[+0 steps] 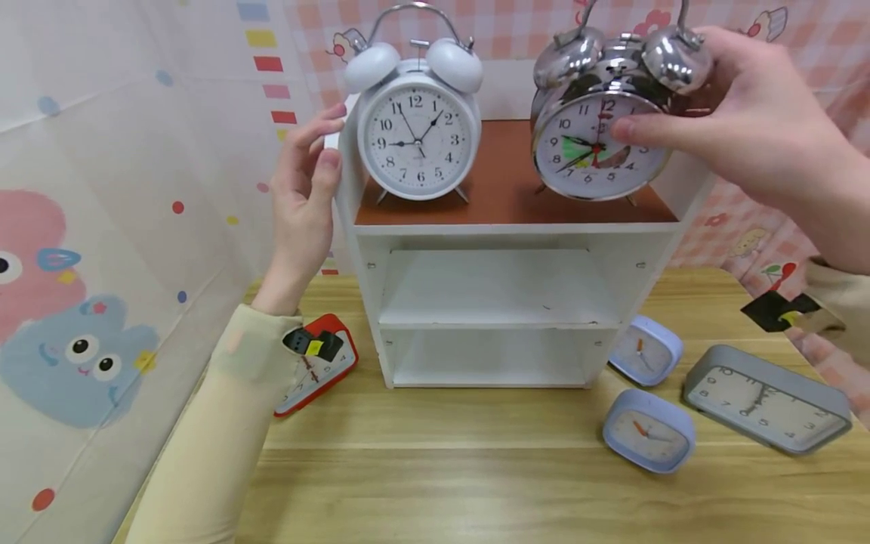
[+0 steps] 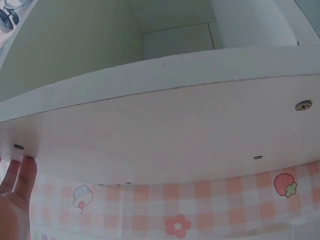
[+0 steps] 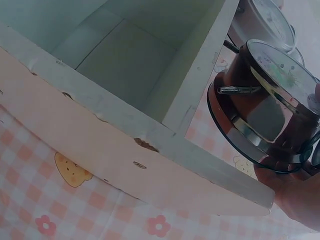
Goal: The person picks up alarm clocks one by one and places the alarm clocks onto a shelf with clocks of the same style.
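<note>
My right hand [image 1: 754,136] grips a chrome twin-bell alarm clock [image 1: 578,166], its thumb across the dial and its other fingers behind the body. The clock tilts slightly, with its short feet close over the brown top board at the right of a white shelf unit [image 1: 503,229]. A white twin-bell alarm clock [image 1: 435,162] stands on the left of the same board. At the unit's upper left side is my left hand [image 1: 302,181]. In the left wrist view, its extended fingers [image 2: 25,177] touch the outer side panel [image 2: 165,135].
A red clock [image 1: 350,355] lies at the unit's left, partly behind the left sleeve. Two light-blue clocks [image 1: 649,431] and a long grey clock [image 1: 768,400] sit on the wooden table [image 1: 442,468] to the right. Patterned cloth [image 1: 741,204] hangs behind.
</note>
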Demonstrator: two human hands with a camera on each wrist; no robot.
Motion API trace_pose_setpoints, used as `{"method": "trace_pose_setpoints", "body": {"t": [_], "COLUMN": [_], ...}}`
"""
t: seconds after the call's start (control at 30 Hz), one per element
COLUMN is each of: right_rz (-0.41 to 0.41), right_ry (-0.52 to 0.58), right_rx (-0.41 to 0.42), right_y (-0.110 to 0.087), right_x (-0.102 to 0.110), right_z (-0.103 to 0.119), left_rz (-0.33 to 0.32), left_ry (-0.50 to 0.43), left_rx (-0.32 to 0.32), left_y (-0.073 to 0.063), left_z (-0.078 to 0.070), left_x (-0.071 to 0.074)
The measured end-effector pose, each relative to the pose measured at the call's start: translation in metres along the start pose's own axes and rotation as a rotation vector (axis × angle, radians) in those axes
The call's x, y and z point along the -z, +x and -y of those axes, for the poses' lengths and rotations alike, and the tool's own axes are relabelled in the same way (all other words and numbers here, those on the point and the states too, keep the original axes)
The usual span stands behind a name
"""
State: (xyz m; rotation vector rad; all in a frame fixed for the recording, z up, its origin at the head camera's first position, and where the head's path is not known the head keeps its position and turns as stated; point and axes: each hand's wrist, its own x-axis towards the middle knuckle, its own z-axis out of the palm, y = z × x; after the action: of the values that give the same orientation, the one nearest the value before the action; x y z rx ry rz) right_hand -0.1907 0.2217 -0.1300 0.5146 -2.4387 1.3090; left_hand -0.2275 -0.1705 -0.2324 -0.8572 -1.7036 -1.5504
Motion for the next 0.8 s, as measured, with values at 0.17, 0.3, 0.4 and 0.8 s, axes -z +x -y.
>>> {"method": "trace_pose_setpoints", "body": {"t": [0.17,0.3,0.4,0.8], "right_rz": [0.031,0.047,0.059,0.088], "right_ry": [-0.017,-0.058,-0.112,-0.348], "right_rx": [-0.009,-0.048,-0.064,-0.163], "right_y": [0.004,0.009,0.011,0.021], "right_x": [-0.002,-0.001,0.000,0.011], "right_z": [0.002,0.001,0.002,0.004], "left_rz": [-0.001,0.000,0.000,0.004], "left_ry": [0.008,0.019,0.025,0.008], "left_rx": [0.000,0.000,0.001,-0.008], "left_y": [0.000,-0.001,-0.001,-0.001], "left_z": [-0.001,0.000,0.000,0.001], "left_x": [0.001,0.001,0.001,0.001]}}
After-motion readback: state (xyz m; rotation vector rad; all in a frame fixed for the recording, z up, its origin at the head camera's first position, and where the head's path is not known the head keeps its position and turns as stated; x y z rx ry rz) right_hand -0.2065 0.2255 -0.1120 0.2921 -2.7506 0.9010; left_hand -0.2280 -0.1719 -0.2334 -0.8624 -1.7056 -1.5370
